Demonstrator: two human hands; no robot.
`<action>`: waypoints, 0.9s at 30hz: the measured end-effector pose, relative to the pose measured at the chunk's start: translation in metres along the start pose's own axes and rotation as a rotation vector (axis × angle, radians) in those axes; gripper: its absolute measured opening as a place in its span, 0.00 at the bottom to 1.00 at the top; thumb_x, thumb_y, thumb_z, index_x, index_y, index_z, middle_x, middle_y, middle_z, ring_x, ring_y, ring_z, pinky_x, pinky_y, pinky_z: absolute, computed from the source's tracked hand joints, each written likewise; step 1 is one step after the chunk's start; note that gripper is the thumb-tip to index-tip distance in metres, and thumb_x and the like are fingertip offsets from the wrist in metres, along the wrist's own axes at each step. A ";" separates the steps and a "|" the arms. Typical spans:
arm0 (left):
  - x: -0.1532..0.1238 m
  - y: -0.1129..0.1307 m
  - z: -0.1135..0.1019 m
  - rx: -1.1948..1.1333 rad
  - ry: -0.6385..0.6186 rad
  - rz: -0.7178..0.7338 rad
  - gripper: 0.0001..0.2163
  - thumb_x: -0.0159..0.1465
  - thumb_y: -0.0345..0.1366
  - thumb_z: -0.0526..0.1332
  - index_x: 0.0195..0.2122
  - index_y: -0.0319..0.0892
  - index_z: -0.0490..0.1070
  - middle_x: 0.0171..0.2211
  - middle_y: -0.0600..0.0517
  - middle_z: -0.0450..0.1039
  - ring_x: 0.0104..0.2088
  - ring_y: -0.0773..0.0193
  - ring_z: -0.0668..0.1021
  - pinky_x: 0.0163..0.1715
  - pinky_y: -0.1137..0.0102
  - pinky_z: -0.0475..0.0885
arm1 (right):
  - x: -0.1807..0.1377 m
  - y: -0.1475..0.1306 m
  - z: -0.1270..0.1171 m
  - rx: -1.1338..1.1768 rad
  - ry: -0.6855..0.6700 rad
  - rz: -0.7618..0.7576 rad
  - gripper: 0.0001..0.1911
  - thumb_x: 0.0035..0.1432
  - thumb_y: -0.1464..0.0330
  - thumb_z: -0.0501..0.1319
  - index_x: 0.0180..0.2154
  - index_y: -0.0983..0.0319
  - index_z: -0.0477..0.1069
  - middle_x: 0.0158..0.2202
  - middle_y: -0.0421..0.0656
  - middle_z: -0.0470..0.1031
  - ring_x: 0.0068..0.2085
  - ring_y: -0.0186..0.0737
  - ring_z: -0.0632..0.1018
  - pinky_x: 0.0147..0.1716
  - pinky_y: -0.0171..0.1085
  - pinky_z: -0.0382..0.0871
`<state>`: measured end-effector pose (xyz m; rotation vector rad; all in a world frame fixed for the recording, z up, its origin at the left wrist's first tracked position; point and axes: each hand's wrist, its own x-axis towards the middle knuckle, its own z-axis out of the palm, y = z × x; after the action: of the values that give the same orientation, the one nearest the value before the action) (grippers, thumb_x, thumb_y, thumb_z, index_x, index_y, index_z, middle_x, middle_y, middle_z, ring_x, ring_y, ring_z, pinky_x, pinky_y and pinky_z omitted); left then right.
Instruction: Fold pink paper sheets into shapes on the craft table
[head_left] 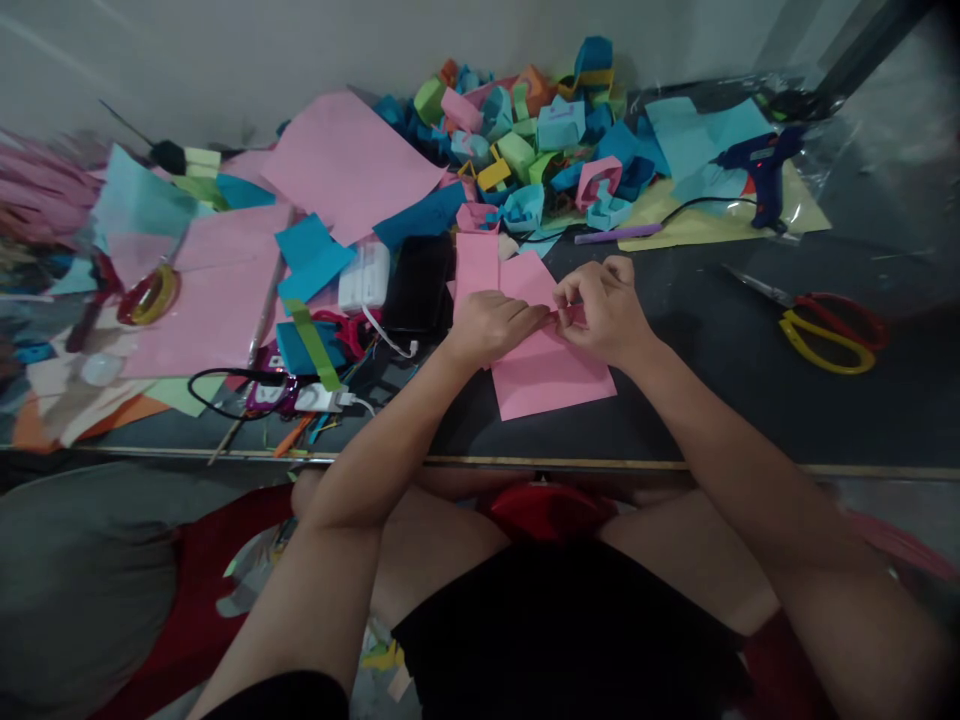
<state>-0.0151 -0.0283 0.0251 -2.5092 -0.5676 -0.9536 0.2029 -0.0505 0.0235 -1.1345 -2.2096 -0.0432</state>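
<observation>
A sheet of pink paper (553, 380) lies on the dark table in front of me, with a raised fold across its middle. My left hand (491, 325) is closed, its fingers together and reaching to the fold from the left. Pinched at the right part of the same fold are the thumb and fingers of my right hand (604, 312). The fingertips of both hands nearly meet there and partly hide the fold. Just beyond my left hand lies a narrow pink paper strip (477, 262).
A pile of folded paper pieces (525, 135) stands along the wall. Scissors (817, 325) and a blue glue gun (766, 175) lie at right. To the left are a black phone (417, 283), a white adapter (364, 276), a cable, other scissors (150, 293) and loose paper.
</observation>
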 end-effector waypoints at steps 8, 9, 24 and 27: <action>-0.002 0.000 0.002 0.001 0.030 0.003 0.13 0.75 0.40 0.58 0.38 0.44 0.80 0.19 0.56 0.74 0.19 0.69 0.72 0.23 0.69 0.60 | 0.001 0.005 -0.004 0.056 -0.050 0.038 0.10 0.63 0.67 0.58 0.46 0.57 0.64 0.36 0.40 0.75 0.40 0.46 0.77 0.61 0.56 0.58; -0.003 0.000 0.002 -0.027 0.010 -0.035 0.14 0.75 0.42 0.58 0.38 0.44 0.80 0.20 0.55 0.75 0.19 0.69 0.73 0.24 0.69 0.61 | 0.000 0.007 -0.005 0.072 -0.052 0.055 0.11 0.62 0.67 0.59 0.47 0.57 0.64 0.37 0.41 0.76 0.40 0.46 0.77 0.61 0.57 0.59; -0.010 -0.003 0.009 -0.184 -0.097 -0.368 0.21 0.75 0.53 0.54 0.39 0.47 0.82 0.28 0.51 0.82 0.27 0.64 0.81 0.31 0.68 0.68 | -0.002 0.018 -0.018 0.438 0.025 0.311 0.24 0.56 0.54 0.68 0.51 0.56 0.70 0.44 0.45 0.80 0.44 0.47 0.79 0.50 0.52 0.74; -0.009 -0.003 0.012 -0.191 -0.028 -0.516 0.21 0.75 0.53 0.54 0.38 0.46 0.82 0.32 0.49 0.84 0.31 0.63 0.83 0.31 0.68 0.69 | 0.000 0.014 -0.018 0.675 -0.104 0.475 0.28 0.51 0.48 0.72 0.46 0.58 0.75 0.42 0.46 0.81 0.44 0.47 0.81 0.45 0.46 0.76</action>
<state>-0.0164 -0.0219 0.0113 -2.5950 -1.2264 -1.1971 0.2230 -0.0472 0.0339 -1.2273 -1.7518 0.9050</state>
